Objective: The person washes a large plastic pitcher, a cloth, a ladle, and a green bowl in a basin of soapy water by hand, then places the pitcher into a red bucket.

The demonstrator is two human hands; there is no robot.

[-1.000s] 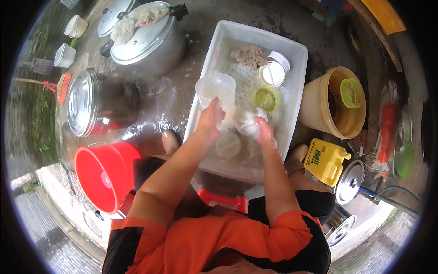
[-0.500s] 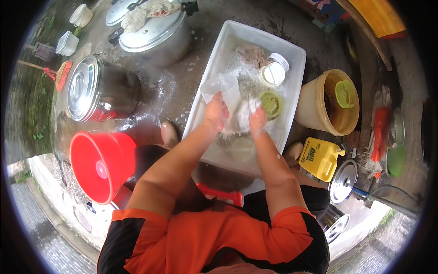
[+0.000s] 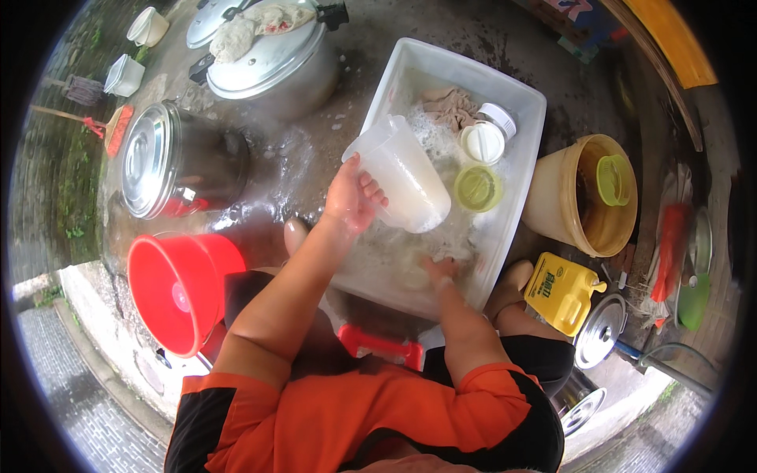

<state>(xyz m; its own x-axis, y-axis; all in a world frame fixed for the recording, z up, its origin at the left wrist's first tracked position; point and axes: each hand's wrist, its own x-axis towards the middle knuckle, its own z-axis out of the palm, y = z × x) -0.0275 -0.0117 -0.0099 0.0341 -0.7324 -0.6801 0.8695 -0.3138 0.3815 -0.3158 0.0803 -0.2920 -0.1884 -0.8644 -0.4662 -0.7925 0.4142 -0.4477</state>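
Note:
My left hand (image 3: 355,197) is closed on a clear plastic pitcher (image 3: 406,181), tilted above the soapy water with its base toward the right. My right hand (image 3: 439,270) dips into the murky water near the close end of the white plastic tub (image 3: 520,181). Its fingertips are under the surface, and what they touch is hidden. Beyond the hands, a round yellow-green container (image 3: 478,188) floats by the tub's right side. Past it are a white round lid (image 3: 482,143), a white ridged cap (image 3: 498,118) and a wet brown cloth (image 3: 449,106).
A beige bucket (image 3: 544,189) and a yellow jug (image 3: 561,293) stand right of the tub. To the left are a red bucket (image 3: 162,296), a lidded steel pot (image 3: 197,158) and a large pressure cooker (image 3: 276,71). A broom (image 3: 118,130) lies at far left.
The left hand has lifted and tilted the pitcher. The right hand has let go of the white cloth, now out of sight, and moved nearer to me into the water.

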